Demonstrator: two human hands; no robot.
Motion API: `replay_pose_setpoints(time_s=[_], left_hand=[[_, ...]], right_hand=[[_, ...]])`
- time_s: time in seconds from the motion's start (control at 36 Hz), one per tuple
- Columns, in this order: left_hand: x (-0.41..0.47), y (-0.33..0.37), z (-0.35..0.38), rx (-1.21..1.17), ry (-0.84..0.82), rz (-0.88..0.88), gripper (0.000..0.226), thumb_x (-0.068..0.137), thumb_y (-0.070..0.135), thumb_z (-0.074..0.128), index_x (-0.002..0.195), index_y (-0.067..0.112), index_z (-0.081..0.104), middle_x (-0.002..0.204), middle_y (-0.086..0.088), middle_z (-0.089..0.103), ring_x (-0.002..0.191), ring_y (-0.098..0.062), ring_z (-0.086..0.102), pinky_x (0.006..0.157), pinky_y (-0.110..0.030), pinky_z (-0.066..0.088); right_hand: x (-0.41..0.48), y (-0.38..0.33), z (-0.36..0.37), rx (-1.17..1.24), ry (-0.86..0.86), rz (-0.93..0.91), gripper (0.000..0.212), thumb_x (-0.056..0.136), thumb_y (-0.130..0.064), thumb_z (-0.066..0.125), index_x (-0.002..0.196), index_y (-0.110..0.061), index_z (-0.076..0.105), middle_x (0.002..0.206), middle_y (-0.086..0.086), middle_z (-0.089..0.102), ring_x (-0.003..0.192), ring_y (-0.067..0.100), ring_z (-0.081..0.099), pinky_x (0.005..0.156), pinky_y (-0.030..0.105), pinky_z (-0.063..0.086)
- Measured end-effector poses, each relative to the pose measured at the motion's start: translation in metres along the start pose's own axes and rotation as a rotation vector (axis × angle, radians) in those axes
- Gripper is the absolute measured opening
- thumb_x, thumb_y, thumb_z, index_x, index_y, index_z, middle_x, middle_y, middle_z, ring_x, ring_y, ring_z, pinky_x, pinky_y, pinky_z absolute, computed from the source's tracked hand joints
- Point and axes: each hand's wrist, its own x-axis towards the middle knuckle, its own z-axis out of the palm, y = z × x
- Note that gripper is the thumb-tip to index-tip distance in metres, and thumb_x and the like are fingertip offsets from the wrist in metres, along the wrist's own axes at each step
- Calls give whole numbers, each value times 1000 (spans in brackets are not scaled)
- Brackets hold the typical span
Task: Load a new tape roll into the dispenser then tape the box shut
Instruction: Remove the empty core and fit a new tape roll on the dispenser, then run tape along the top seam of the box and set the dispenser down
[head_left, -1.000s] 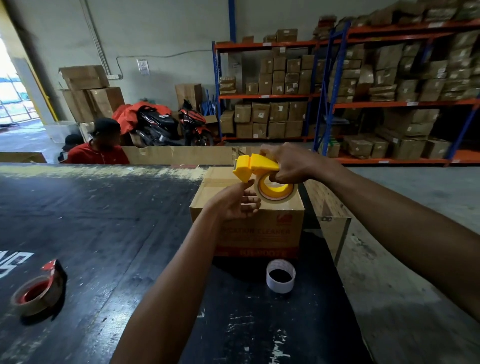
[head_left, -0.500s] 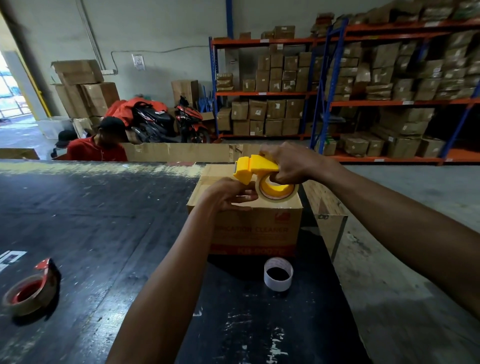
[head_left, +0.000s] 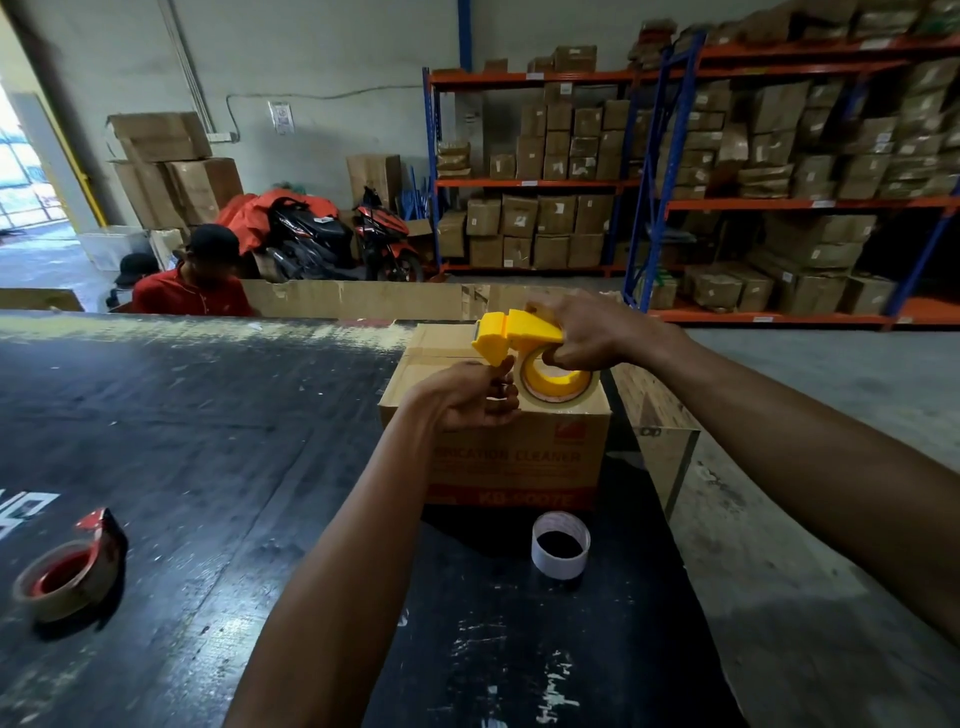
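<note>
We see a big black table, surface scuffed, with pale paint smears and worn patches, part of some white lettering at the left edge. On it: a cardboard box near the right edge, red print on its front face. Just in front of the box, a white empty tape core standing on end. Well apart, at the near left, a red tape dispenser with a brown tape roll, lying on the table.
</note>
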Motion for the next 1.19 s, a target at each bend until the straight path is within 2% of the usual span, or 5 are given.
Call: replay_pose_setpoints(time_s=[0.11, 0.25, 0.67, 0.97, 1.19], left_hand=[[4, -7, 3, 24, 27, 115, 23, 108, 25, 44, 112, 8, 59, 85, -4, 56, 66, -12, 51, 55, -23, 48], [9, -11, 1, 68, 20, 311, 27, 109, 23, 42, 90, 13, 58, 74, 1, 47, 56, -7, 38, 50, -21, 31], [27, -10, -5, 76, 30, 486, 35, 107, 21, 42, 74, 17, 52, 64, 3, 35, 53, -9, 27, 44, -20, 23], [43, 45, -20, 509, -151, 107, 25, 108, 23, 42, 110, 9, 64, 118, -13, 68, 100, -21, 69, 74, -31, 61], [87, 86, 4, 738, -59, 62, 20, 103, 17, 54, 92, 8, 68, 81, -5, 68, 68, -11, 64, 65, -24, 57]], right_hand=[[-3, 2, -2, 93, -6, 42, 86, 84, -26, 76, 155, -32, 28, 144, 12, 52, 122, 33, 55, 85, 40, 46], [-15, 3, -7, 161, -22, -14, 86, 91, -26, 71, 153, -51, 17, 122, -1, 49, 80, 9, 56, 60, 25, 43], [-29, 14, 10, 357, -246, 148, 83, 91, -35, 69, 154, -54, 20, 120, 0, 62, 95, 18, 63, 77, 33, 54], [-57, 10, 6, 114, -118, 163, 85, 91, -44, 65, 157, -51, 11, 137, 7, 51, 96, 20, 53, 71, 31, 46], [-54, 2, 3, 24, 122, 298, 82, 79, -54, 65, 151, -44, 28, 117, 13, 66, 97, 32, 62, 78, 46, 54]])
